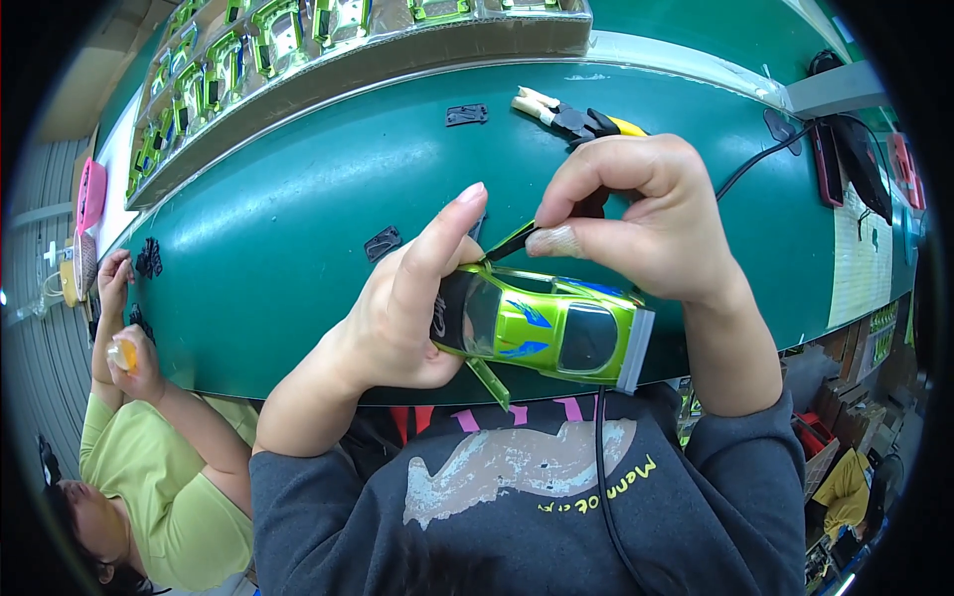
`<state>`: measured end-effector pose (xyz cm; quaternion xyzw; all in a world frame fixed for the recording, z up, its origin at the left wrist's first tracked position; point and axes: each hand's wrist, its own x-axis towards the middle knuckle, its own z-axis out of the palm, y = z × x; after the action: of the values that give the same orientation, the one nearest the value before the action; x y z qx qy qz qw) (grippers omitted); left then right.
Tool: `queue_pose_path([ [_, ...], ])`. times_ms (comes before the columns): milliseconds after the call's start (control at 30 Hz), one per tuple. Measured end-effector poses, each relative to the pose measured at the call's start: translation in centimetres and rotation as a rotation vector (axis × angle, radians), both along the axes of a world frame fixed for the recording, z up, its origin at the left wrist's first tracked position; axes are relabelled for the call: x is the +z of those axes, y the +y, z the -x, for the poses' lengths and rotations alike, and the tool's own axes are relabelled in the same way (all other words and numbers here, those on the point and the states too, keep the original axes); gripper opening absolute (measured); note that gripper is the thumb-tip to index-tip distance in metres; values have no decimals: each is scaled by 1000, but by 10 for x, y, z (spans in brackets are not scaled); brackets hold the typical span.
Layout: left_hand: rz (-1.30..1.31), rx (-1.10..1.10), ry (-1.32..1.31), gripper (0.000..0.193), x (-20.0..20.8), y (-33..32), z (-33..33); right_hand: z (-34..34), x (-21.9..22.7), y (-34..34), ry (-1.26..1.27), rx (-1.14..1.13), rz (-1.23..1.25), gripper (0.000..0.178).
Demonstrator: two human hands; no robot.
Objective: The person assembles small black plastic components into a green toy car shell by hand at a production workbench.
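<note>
My left hand (402,308) grips the front end of a lime green toy car body (556,333) with blue flashes and dark windows, held over the near edge of the green belt (298,219). One green door hangs open below the car. My right hand (646,214) pinches a small black part (512,241) between thumb and forefinger and holds it against the car's upper side, by the windscreen. My left forefinger points up beside that part.
Loose black parts (383,241) lie on the belt, another (467,114) farther back. Black-and-yellow cutters (581,119) rest near a black cable (765,159). Trays of green car bodies (258,50) line the far side. A person in a green shirt (169,467) works at my left.
</note>
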<state>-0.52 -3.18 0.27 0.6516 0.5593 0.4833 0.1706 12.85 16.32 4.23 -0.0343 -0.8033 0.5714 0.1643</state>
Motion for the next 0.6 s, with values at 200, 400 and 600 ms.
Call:
queue_pose_path([
  [200,11,9,-103,101,-2,-2,1,0,1,2,-52,32,157,13],
  [400,0,-17,-24,91,5,-2,2,1,-1,2,59,56,-121,13],
  [600,-75,-38,67,65,3,2,2,-1,5,-5,26,-12,-276,13],
])
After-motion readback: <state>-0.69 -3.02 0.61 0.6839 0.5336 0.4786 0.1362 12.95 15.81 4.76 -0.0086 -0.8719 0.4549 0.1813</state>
